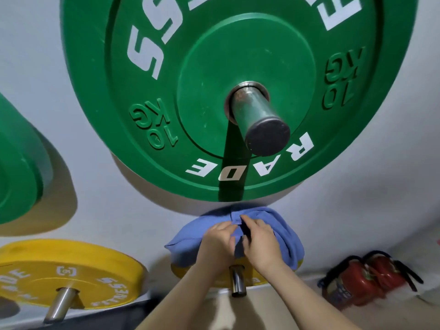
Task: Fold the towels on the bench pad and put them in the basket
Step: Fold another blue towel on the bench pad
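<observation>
Left hand and right hand, both gripping towel draped over yellow plate: collecting step, I judge; next I lift it clear for folding.

support: yellow plate on wall peg | on it: blue towel, draped

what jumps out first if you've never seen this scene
A huge green weight plate on a wall peg fills the upper middle. Below it the left hand and right hand grip a blue towel draped over a yellow plate. Red fire extinguishers lie at the lower right.
</observation>
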The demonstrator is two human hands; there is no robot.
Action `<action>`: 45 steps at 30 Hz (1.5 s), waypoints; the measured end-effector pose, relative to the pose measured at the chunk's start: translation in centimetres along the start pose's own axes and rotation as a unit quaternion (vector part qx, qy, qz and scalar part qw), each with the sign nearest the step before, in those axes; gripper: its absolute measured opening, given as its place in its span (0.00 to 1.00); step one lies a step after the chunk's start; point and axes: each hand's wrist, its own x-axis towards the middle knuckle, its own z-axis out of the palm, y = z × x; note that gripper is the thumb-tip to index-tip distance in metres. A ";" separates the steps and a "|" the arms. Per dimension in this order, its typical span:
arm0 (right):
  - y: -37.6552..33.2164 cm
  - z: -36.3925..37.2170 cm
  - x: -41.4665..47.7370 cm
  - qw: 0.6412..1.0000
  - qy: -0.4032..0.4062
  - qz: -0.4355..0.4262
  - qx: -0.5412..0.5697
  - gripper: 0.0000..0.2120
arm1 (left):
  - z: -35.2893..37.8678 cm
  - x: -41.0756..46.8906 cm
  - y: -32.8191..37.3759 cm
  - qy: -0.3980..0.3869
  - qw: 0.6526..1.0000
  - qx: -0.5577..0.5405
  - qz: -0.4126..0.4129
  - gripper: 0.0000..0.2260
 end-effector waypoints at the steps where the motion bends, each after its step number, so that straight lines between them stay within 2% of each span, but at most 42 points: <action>1: -0.4 0.1 0.1 0.999 0.039 -0.004 -0.013 0.23 | -0.6 0.4 0.0 0.038 0.998 -0.051 0.005 0.15; 4: -2.1 -0.9 -0.4 0.991 0.128 -0.027 -0.009 0.16 | -4.0 1.0 1.1 0.067 0.966 -0.235 -0.083 0.11; 6: -2.9 -2.2 -1.2 0.990 0.140 -0.023 -0.007 0.12 | -6.5 0.7 1.8 0.020 0.922 -0.362 -0.136 0.10; 8: -3.4 -4.5 -2.6 0.996 0.090 -0.004 -0.018 0.11 | -9.0 -0.1 2.3 -0.025 0.883 -0.446 -0.144 0.08; 10: -3.9 -7.5 -4.9 0.999 -0.009 0.036 0.020 0.10 | -11.6 -1.2 2.5 -0.077 0.837 -0.521 -0.148 0.07; 12: -4.5 -10.6 -8.5 0.989 -0.096 0.058 0.092 0.07 | -14.0 -2.6 2.5 -0.145 0.789 -0.577 -0.150 0.06; 14: -4.5 -13.0 -12.6 0.974 -0.167 0.085 0.128 0.03 | -15.9 -4.0 2.2 -0.217 0.759 -0.595 -0.151 0.06; 16: -4.8 -14.3 -16.8 0.960 -0.218 0.124 0.124 0.11 | -17.1 -5.3 2.1 -0.300 0.761 -0.560 -0.131 0.10; 17: -4.9 -14.7 -19.1 0.962 -0.213 0.142 0.096 0.14 | -17.6 -6.1 2.6 -0.337 0.773 -0.525 -0.116 0.11; 19: -5.1 -15.3 -22.8 0.973 -0.172 0.152 0.026 0.07 | -18.1 -7.3 3.3 -0.359 0.803 -0.465 -0.103 0.09; 20: -5.1 -15.7 -25.0 0.976 -0.142 0.167 -0.005 0.05 | -18.5 -7.9 3.9 -0.359 0.808 -0.457 -0.102 0.07; 22: -5.0 -16.3 -29.4 0.970 -0.092 0.214 -0.065 0.06 | -19.0 -8.9 5.4 -0.357 0.780 -0.500 -0.118 0.03; 24: -4.4 -17.0 -33.9 0.957 -0.046 0.272 -0.094 0.08 | -19.2 -9.8 7.4 -0.354 0.745 -0.548 -0.140 0.13; 25: -3.8 -17.2 -36.2 0.955 -0.026 0.284 -0.081 0.07 | -19.0 -10.3 8.6 -0.352 0.740 -0.554 -0.148 0.16; 26: -3.4 -17.6 -38.5 0.957 -0.004 0.288 -0.044 0.06 | -18.8 -10.8 9.7 -0.353 0.743 -0.550 -0.147 0.15; 27: -3.0 -18.0 -40.7 0.956 0.016 0.291 0.031 0.05 | -18.4 -11.5 10.8 -0.372 0.747 -0.536 -0.130 0.12; 29: -2.8 -18.5 -45.0 0.930 0.055 0.291 0.216 0.05 | -17.0 -12.5 12.3 -0.438 0.764 -0.470 -0.055 0.07; 31: -2.0 -18.7 -48.9 0.903 0.096 0.256 0.331 0.08 | -15.5 -13.1 13.5 -0.495 0.798 -0.339 0.061 0.07; 33: -0.9 -18.8 -52.6 0.862 0.142 0.230 0.429 0.12 | -13.6 -13.9 15.6 -0.528 0.813 -0.172 0.174 0.06; 34: -0.4 -18.9 -54.3 0.843 0.164 0.224 0.460 0.13 | -12.5 -14.6 17.0 -0.526 0.816 -0.077 0.228 0.05; 36: 0.4 -19.4 -57.9 0.827 0.208 0.222 0.472 0.14 | -10.5 -17.0 21.0 -0.468 0.805 0.112 0.346 0.02; 37: 0.8 -19.7 -59.7 0.824 0.236 0.228 0.463 0.14 | -10.1 -18.9 23.7 -0.430 0.803 0.141 0.387 0.02; 38: 0.9 -19.9 -61.4 0.825 0.262 0.230 0.445 0.13 | -9.9 -21.0 26.6 -0.407 0.807 0.105 0.415 0.03; 39: 1.1 -20.2 -63.1 0.830 0.286 0.233 0.419 0.11 | -9.8 -23.4 29.8 -0.410 0.815 -0.018 0.410 0.05; 40: 1.2 -20.5 -64.7 0.836 0.303 0.237 0.390 0.09 | -10.2 -26.2 33.2 -0.436 0.803 -0.186 0.362 0.08; 41: 1.5 -20.7 -66.2 0.841 0.315 0.244 0.365 0.08 | -10.7 -29.0 36.6 -0.476 0.755 -0.339 0.298 0.10; 42: 1.9 -21.0 -67.8 0.844 0.324 0.250 0.347 0.08 | -11.0 -31.5 40.0 -0.494 0.706 -0.430 0.269 0.12; 43: 2.4 -21.2 -69.5 0.842 0.336 0.253 0.337 0.08 | -10.8 -33.9 43.3 -0.486 0.688 -0.462 0.277 0.14; 45: 3.8 -22.0 -73.3 0.828 0.369 0.263 0.330 0.11 | -9.8 -38.0 49.2 -0.472 0.683 -0.476 0.289 0.12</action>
